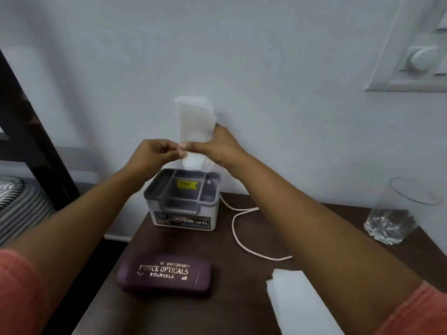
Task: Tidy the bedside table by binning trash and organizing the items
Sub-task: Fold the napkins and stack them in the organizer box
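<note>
Right hand (219,143) grips the folded tissues (194,117) just above the grey box (183,204) on the table (242,298), left hand (154,153) pinching the bottom edge. I'd keep them squared and lower them straight into one compartment, no crumpling.

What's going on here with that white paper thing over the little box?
A person is tidying a bedside table. They hold a folded white tissue over a grey compartment box: the right hand grips its side, and the left hand pinches its lower edge. On the dark table lie a purple spectacle case, a white cable, a glass and more white tissues.
</note>
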### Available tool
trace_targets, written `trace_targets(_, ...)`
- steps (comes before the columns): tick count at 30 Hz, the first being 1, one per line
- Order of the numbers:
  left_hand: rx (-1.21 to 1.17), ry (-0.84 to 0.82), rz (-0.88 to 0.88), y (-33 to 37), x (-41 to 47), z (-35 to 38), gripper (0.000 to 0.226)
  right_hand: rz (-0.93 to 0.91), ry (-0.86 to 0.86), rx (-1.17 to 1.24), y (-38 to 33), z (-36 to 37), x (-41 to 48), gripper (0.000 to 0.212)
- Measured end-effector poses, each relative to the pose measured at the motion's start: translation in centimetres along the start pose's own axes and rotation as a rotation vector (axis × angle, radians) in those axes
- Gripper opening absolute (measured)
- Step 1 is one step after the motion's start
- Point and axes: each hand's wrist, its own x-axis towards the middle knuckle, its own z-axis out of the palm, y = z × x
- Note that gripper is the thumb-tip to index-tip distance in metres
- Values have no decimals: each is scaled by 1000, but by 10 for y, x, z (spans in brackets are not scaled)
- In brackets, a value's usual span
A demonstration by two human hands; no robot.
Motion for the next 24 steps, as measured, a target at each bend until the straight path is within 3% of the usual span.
trace_targets(3,-29,-3,-50,-25,2,-2,6,-9,-11,-242,19,12,3,64)
trace_targets(6,-31,-19,-56,-36,-2,-3,5,-61,18,-329,27,20,1,53)
trace_targets(13,-121,0,109,-22,-6,-11,8,-282,-50,-608,28,28,-8,41)
trace_targets(16,-71,16,156,-17,-4,-11,7,-379,-56,-814,29,27,-10,54)
trace_targets(20,-78,59,181,-11,-2,-7,7,-316,-61,-835,27,23,-6,79)
trace_targets(24,-8,91,207,-14,-1,-5,8,-398,-95,-975,25,25,1,78)
